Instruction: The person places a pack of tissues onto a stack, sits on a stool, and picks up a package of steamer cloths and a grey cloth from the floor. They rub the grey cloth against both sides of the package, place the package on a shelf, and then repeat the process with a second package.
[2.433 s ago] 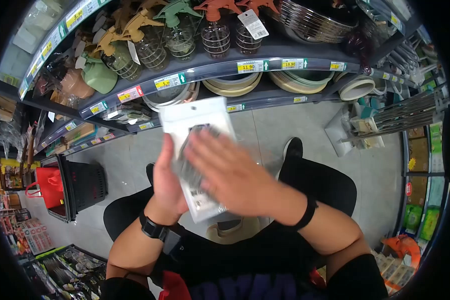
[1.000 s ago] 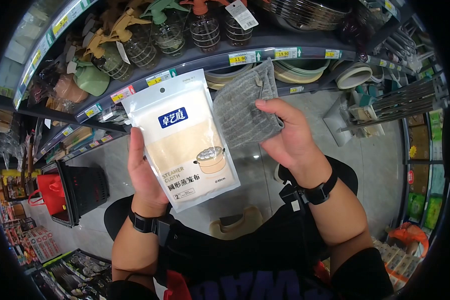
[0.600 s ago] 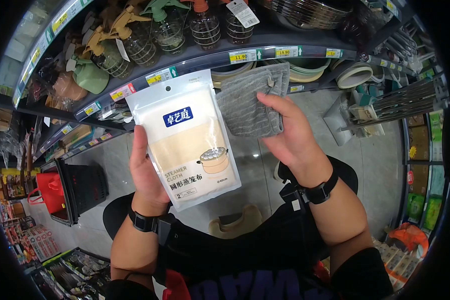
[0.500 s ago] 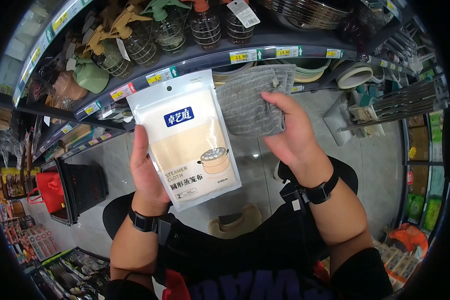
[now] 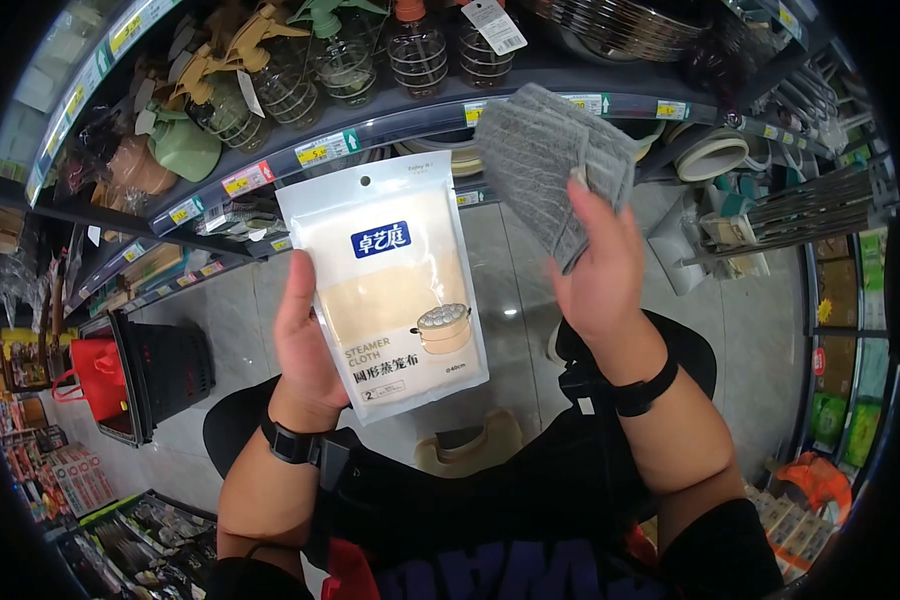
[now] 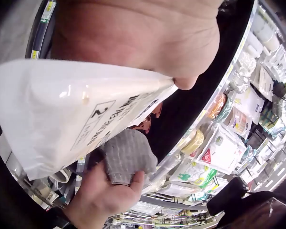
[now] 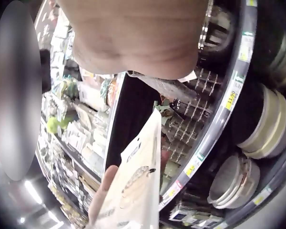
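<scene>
My left hand (image 5: 308,362) grips a white and beige packet of steamer cloth (image 5: 395,285) by its left edge, thumb along the side and the other fingers hidden behind. The printed front, with a blue label and a steamer picture, faces up. To its right, my right hand (image 5: 606,285) pinches a folded grey striped cloth (image 5: 540,150), thumb on top near a small tab. In the left wrist view the grey cloth (image 6: 128,155) shows beyond the packet (image 6: 71,109). The right wrist view shows the packet (image 7: 131,191) side-on, with the cloth (image 7: 164,87) partly hidden by the wrist.
Ahead, a curved shelf (image 5: 400,130) with price tags bears spray bottles (image 5: 417,58) and metal bowls (image 5: 620,30). Basins (image 5: 712,155) sit lower. A black shopping basket (image 5: 170,370) with a red bag (image 5: 100,375) stands at left. A beige stool (image 5: 470,450) is below.
The right hand has come off the packet's front with the grey cloth, then raised and tilted it to the right. The packet now shows its printed front and has shifted slightly right.
</scene>
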`<state>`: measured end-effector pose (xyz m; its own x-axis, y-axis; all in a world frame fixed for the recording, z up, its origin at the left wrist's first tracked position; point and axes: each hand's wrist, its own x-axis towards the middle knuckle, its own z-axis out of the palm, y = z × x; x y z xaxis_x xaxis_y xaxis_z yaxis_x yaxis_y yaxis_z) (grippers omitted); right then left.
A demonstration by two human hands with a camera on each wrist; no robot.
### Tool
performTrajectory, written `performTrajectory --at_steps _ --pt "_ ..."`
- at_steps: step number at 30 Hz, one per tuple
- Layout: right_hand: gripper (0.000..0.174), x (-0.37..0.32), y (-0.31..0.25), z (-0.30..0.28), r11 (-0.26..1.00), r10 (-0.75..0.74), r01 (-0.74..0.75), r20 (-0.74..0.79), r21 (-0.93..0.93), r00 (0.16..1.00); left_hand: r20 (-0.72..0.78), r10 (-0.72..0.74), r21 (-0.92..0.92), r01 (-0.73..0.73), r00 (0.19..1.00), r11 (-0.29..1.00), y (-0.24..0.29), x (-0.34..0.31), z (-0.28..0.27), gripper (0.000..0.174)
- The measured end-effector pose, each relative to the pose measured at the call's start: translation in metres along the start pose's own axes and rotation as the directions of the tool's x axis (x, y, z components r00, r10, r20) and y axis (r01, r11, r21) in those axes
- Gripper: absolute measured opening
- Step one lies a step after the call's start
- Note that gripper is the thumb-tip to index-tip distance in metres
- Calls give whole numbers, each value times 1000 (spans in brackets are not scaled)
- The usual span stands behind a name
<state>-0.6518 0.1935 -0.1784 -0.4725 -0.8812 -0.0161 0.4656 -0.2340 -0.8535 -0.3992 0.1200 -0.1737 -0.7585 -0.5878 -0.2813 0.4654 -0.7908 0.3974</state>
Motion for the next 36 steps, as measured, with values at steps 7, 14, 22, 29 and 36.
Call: performTrajectory --at_steps 7,14,22,29,36 --pt "85 -15 5 38 269 18 748 780 -607 626 51 -36 -92 40 998 995 -19 2 -11 79" --pt "84 -40 25 49 388 190 779 870 -492 455 -3 34 -105 -34 999 994 4 4 -10 80" --pt "76 -42 22 46 323 202 856 913 -403 353 -24 99 7 -99 995 995 17 1 -4 85" --pt "92 -21 16 45 209 82 722 748 -659 659 28 -66 128 62 997 990 -8 -5 0 87" --pt "85 -50 18 63 364 274 776 856 -515 439 -78 96 -27 -99 992 995 11 -8 -9 81"
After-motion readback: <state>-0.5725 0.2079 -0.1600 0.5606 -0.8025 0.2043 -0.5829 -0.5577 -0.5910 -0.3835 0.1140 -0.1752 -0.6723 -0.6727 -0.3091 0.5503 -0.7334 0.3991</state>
